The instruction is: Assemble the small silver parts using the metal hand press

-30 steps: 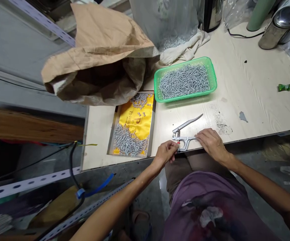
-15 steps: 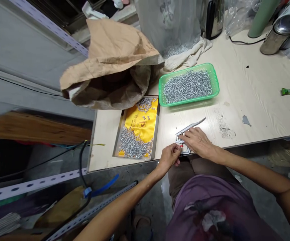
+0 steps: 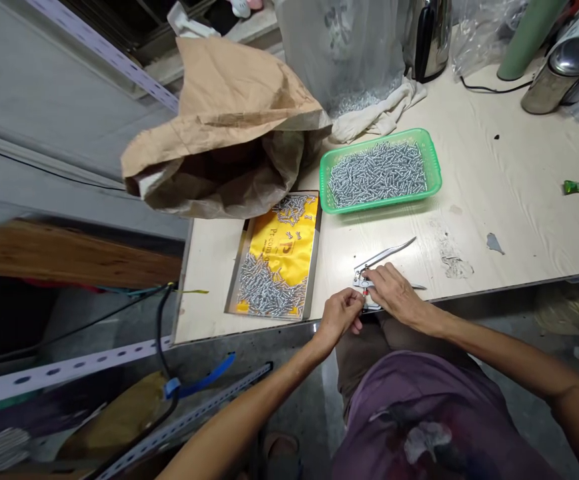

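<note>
A silver metal lever tool (image 3: 387, 252) with a long raised arm and a small red part lies at the table's front edge. My left hand (image 3: 342, 312) is closed in a pinch at its left side, by the red part; what the fingertips hold is too small to make out. Over the tool's middle, my right hand (image 3: 397, 297) has its fingers bent and pressed on the metal, covering part of it. To the left, a shallow tray (image 3: 313, 283) with a yellow lining holds many small silver spring-like parts (image 3: 269, 290).
A green plastic basket (image 3: 434, 175) full of similar silver parts stands behind the tool. An open brown paper bag (image 3: 239, 87) leans at the back left. Farther back are a white cloth (image 3: 379, 120), a kettle (image 3: 427, 43), a metal canister (image 3: 552, 87) and green wrapped packets (image 3: 577, 187).
The view has shifted slightly. Both hands stay at the tool in nearly the same pose; a second pointed metal arm now shows beyond my right hand.
</note>
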A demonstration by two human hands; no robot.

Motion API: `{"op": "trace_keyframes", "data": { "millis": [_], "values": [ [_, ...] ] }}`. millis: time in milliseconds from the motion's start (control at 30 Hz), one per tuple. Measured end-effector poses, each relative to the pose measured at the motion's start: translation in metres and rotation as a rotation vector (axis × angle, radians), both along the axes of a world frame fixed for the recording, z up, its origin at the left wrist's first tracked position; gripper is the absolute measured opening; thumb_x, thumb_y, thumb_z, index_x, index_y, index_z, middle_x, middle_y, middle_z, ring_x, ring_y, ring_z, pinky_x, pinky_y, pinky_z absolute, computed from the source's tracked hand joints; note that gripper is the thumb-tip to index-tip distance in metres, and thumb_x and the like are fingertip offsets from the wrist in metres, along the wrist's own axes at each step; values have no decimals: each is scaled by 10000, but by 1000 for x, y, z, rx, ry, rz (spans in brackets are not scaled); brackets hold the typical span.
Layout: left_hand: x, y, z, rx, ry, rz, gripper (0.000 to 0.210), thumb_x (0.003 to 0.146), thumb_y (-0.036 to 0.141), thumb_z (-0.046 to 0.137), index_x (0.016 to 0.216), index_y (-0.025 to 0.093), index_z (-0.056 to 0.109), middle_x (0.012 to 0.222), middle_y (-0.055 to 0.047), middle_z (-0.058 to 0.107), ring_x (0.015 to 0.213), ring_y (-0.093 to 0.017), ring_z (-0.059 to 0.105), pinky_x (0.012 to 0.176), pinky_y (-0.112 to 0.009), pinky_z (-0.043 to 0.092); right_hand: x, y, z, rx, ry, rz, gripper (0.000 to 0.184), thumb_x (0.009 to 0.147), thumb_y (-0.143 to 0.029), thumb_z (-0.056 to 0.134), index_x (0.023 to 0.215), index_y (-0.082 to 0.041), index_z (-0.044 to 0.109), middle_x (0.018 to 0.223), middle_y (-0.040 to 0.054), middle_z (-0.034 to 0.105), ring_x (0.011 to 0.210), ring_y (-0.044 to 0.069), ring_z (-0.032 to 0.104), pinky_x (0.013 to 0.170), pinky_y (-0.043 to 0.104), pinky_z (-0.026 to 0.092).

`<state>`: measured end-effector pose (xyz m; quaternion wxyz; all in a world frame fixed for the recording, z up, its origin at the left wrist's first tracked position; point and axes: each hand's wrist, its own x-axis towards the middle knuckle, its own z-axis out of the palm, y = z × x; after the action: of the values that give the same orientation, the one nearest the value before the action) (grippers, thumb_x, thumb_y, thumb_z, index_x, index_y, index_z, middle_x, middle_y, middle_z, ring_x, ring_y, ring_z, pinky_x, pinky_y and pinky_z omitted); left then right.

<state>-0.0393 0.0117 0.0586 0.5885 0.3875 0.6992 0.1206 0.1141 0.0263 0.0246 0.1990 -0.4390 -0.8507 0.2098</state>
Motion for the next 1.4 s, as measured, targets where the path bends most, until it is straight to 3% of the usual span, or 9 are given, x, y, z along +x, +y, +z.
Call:
{"op": "trace_keyframes", "data": {
  "millis": [167,367,567,800,900,1067,1233,1300,1400],
  "values": [
    [-4,2,-9,-54,-73,20,218,750,300,644,685,156,494,419,85,493,294,-75,501,295,-125,356,-2,-1,-3,-4,13,9,260,856,-72,477,1099,-111,563,937,108,583,893,255,469,793,372,435],
    [-5,3,-6,-52,-75,-5,198,786,284,628,715,149,502,447,89,498,304,-70,508,298,-127,370,5,5,11,-68,-38,42,245,897,-132,498,1134,-119,559,1022,120,603,959,246,515,826,369,461],
    [-5,6,-6,-100,-71,-20,203,805,288,635,739,145,508,440,92,491,296,-66,497,299,-129,370,54,30,15,23,-225,116,858,707,-443,776,1374,-89,369,1417,242,379,1304,392,334,1001,526,370],
    [-4,6,-7,-101,-73,1,204,813,279,642,743,145,504,436,98,484,296,-60,496,304,-117,359,74,44,10,37,-345,151,1013,583,-505,832,1363,-63,361,1264,221,514,1151,366,465,948,474,408],
    [-3,6,-5,-106,-54,1,160,833,232,606,746,140,507,441,94,489,297,-64,496,304,-126,365,74,45,14,61,-342,156,945,612,-525,807,1326,-65,394,1212,207,531,1083,345,487,895,449,423],
    [-1,7,-4,-118,-50,12,190,824,258,630,743,146,499,430,95,481,296,-65,489,310,-127,359,72,41,25,62,-385,166,555,749,-432,733,1155,-116,524,1039,141,583,948,287,510,790,387,409],
    [-2,6,-6,-122,-17,-11,215,809,303,640,736,150,509,436,90,475,313,-62,479,349,-138,360,68,34,31,37,-393,145,377,766,-341,748,1017,-126,566,971,109,576,882,244,493,720,323,369],
    [-5,2,-3,-11,66,-93,210,818,317,619,720,156,526,450,79,482,345,-73,490,386,-155,368,67,32,31,37,-376,128,325,771,-316,746,974,-133,569,946,100,571,866,238,485,708,317,355],
    [-8,-7,4,335,284,-250,174,831,322,596,739,176,575,570,27,569,524,-120,580,515,-196,429,66,29,32,41,-361,116,297,781,-296,739,965,-134,571,928,92,566,858,234,478,703,314,346]
  ]
}}
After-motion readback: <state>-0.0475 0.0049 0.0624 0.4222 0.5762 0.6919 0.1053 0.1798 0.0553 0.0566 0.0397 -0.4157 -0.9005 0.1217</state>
